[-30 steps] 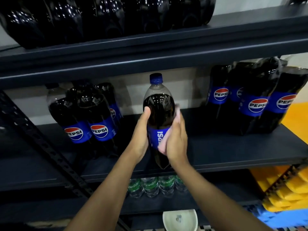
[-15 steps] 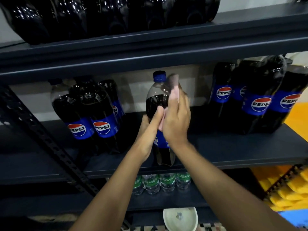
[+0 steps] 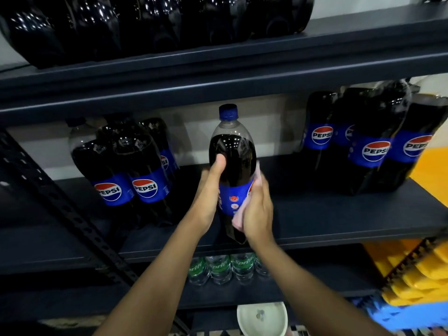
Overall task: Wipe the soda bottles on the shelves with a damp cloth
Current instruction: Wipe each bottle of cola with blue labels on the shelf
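Pink cloth [image 3: 238,222] shows from under your right hand [image 3: 258,214], at the fingertips and again below the palm. That hand cups the cloth against the right side of the soda bottle [image 3: 232,161]. Its fingers [image 3: 263,190] lie pressed together and curve round the blue label; the thumb is hidden.

Your left hand [image 3: 207,204] grips the bottle from the left. Its thumb points up along the dark body, and the other fingers wrap behind, out of sight.

The bottle has a blue cap and stands roughly upright at the middle of the middle shelf [image 3: 339,214]. Its base is near the front edge. You cannot tell whether it rests on the shelf or is lifted.

On the same shelf a left pack of Pepsi bottles [image 3: 126,166] and a right pack of Pepsi bottles [image 3: 363,146] stand well apart from it. Dark bottles [image 3: 145,23] line the upper shelf. Sprite bottles [image 3: 220,269] stand on the lower shelf, beneath your wrists. A white bowl [image 3: 261,318] sits at the bottom edge, between your forearms.
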A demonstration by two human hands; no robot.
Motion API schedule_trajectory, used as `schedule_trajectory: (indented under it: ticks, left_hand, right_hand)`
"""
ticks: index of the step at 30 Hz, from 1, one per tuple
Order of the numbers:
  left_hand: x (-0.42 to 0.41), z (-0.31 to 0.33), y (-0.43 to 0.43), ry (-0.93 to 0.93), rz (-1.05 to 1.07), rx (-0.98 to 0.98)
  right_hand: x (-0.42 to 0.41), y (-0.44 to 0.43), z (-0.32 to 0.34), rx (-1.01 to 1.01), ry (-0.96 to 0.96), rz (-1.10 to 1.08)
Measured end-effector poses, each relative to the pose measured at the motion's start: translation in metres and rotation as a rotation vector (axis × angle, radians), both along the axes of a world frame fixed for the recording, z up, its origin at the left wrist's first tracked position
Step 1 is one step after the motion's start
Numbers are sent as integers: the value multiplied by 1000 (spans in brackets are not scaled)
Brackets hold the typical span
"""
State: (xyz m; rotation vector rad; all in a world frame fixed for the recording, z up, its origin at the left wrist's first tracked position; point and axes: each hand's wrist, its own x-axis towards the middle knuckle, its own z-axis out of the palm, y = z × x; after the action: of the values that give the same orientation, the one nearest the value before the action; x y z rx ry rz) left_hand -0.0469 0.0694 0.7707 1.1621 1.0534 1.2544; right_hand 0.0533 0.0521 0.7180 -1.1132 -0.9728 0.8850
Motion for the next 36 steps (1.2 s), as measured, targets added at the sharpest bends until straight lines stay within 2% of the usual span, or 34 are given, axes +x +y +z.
schedule_trajectory:
  ticks: [2,4,6,11,13,16,18,23,26,30,33,36]
  left_hand:
    - [-1,4,-3,-11,-52,25]
    - [-2,5,-3,-3,-73,29]
    - [-3,8,-2,24,-67,16]
    - [-5,8,-1,-10,-54,15]
    - [-4,7,-2,-13,-60,7]
    - [-2,4,-4,61,-73,34]
    - [-1,-2,-2,84,-48,59]
    - [-2,-8,4,42,66,-31]
    - [-1,-9,3,48,111,-5]
    - [-5,-15,8,37,59,-26]
    - [-4,-13,6,46,40,-4]
    - [-2,-7,3,50,-6,27]
  right_hand:
    - [5,8,38,75,6,0]
    - [12,16,77,121,-80,42]
    - [18,24,108,82,-180,113]
    - [22,36,135,72,-331,142]
    - [16,34,121,137,-309,75]
    - [-2,22,80,359,-314,-134]
    - [-11,14,42,402,-314,-215]
    - [-12,-15,-40,56,-243,-95]
    - [-4,-22,-53,19,-252,-20]
    - [5,-10,-20,58,-217,23]
    - [12,2,35,192,-248,4]
    - [20,19,93,221,-320,40]
